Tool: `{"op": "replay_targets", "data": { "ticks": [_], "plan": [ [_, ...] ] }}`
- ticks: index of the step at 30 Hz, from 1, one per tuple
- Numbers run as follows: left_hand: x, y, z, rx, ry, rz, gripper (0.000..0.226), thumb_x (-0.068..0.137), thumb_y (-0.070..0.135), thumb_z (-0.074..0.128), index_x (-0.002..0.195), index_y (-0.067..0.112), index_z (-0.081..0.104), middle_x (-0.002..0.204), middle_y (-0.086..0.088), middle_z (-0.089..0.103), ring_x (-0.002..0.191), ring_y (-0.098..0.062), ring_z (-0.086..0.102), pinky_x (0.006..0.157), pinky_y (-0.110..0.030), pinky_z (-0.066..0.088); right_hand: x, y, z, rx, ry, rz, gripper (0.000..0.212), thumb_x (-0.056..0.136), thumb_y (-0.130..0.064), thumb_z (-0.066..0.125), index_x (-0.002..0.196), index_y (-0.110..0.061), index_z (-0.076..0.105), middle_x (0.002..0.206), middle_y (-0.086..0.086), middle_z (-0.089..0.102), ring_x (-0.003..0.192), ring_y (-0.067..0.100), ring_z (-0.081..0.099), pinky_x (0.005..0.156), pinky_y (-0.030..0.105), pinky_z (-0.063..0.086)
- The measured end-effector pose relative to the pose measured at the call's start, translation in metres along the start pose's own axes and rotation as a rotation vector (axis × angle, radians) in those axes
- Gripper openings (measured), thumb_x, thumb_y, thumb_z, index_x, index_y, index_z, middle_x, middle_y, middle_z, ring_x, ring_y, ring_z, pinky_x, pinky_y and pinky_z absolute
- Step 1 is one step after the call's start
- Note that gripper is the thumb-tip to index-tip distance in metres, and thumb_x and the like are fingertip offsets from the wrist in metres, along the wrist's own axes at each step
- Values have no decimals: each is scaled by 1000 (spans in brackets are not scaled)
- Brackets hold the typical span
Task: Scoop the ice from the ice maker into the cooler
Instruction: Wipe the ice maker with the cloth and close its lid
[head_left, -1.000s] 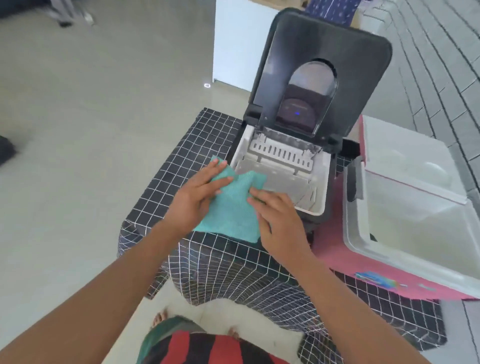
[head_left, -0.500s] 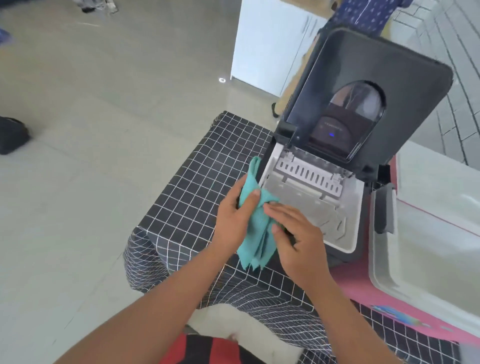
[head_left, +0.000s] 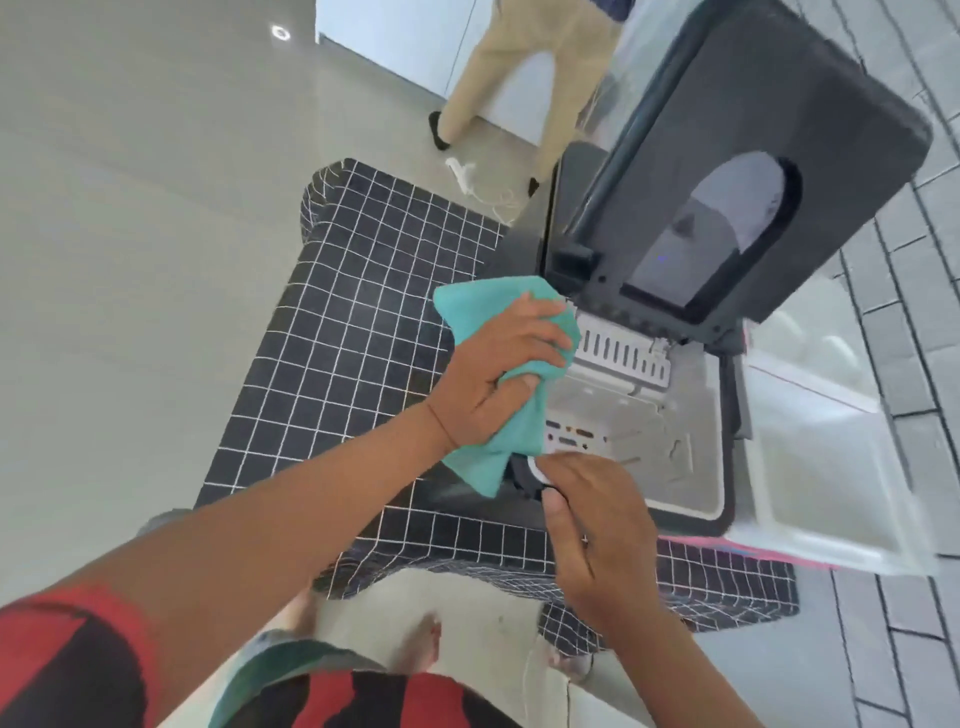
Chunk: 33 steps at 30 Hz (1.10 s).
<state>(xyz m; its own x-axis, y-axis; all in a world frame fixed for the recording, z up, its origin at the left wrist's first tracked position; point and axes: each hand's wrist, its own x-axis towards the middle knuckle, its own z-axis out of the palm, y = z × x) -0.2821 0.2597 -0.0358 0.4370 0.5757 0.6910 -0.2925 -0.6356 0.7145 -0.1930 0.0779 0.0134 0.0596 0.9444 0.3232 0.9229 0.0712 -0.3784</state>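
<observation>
Both hands reach forward: left (head_left: 498, 379) clutching teal cloth (head_left: 483, 312), right (head_left: 592, 514) curled on ice maker (head_left: 675, 447) rim.

Cooler (head_left: 810, 467) blurred and cut off at right (ice maker (head_left: 675, 441) basin partly cloth-covered)

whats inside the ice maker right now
The open ice maker shows a pale bin with a slotted white tray at the back; no ice is visible. The left hand gripping a teal cloth and the right hand cover its near-left corner.
</observation>
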Motion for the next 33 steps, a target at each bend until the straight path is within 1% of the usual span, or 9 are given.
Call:
{"op": "replay_targets", "data": {
  "ticks": [3,7,10,14,19,22,26,29,33],
  "plan": [
    [-31,4,6,-57,-39,20,36,91,20,43,101,-5,66,117,-19,61,133,-39,41,115,-55,19,-11,-2,5,-118,-38,41,37,99,-25,39,130,-14,55,131,-5,58,126,15,47,105,44,35],
    [-32,-2,2,-58,-103,37,47,100,33,34,105,-2,65,122,-16,59,134,-38,39,114,-58,19,-24,-11,12,-167,-8,129,45,98,-22,38,142,-18,40,150,-5,39,139,21,35,112,49,24],
    [1,-14,-4,-41,-80,-45,43,100,28,36,101,-4,65,119,-17,60,132,-37,41,112,-60,22,-21,-18,9,-136,-27,185,46,97,-19,38,142,-19,41,151,-6,38,140,19,32,113,49,20],
    [-1,-16,0,-40,-56,-55,38,98,22,37,101,-5,65,120,-18,59,133,-39,40,110,-65,22,-17,-24,5,-77,-44,210,46,95,-22,42,141,-18,43,150,-7,39,140,19,33,113,51,19],
    [-56,12,11,-119,-87,16,35,100,29,36,109,7,62,123,-10,57,136,-38,36,115,-56,12,-19,-22,5,-14,6,166,49,90,-25,49,138,-13,47,147,-3,44,136,22,38,108,58,24],
    [-41,5,3,-80,-113,35,37,100,28,35,102,5,64,114,-10,62,131,-33,44,115,-55,15,-19,-19,7,-7,31,120,54,85,-26,56,137,-10,48,145,1,46,134,25,41,104,60,27],
    [13,-11,-6,-36,-80,-75,30,96,15,39,96,0,65,110,-12,63,126,-31,47,112,-61,21,-22,-17,9,12,21,98,59,82,-20,59,138,-11,46,146,1,44,135,25,41,106,58,26],
    [3,-11,-3,-30,-72,-89,30,96,14,39,99,-1,65,115,-12,62,131,-32,43,114,-59,21,-26,-8,4,-13,-10,56,60,81,-11,57,140,-9,44,148,4,42,136,26,38,106,56,29],
    [-21,9,6,-83,-8,-119,29,96,14,39,98,-1,64,117,-11,61,135,-34,39,112,-51,27,-29,9,-5,-10,-14,-16,46,88,-2,51,135,0,48,143,12,46,133,32,41,102,55,37]
  ]
}}
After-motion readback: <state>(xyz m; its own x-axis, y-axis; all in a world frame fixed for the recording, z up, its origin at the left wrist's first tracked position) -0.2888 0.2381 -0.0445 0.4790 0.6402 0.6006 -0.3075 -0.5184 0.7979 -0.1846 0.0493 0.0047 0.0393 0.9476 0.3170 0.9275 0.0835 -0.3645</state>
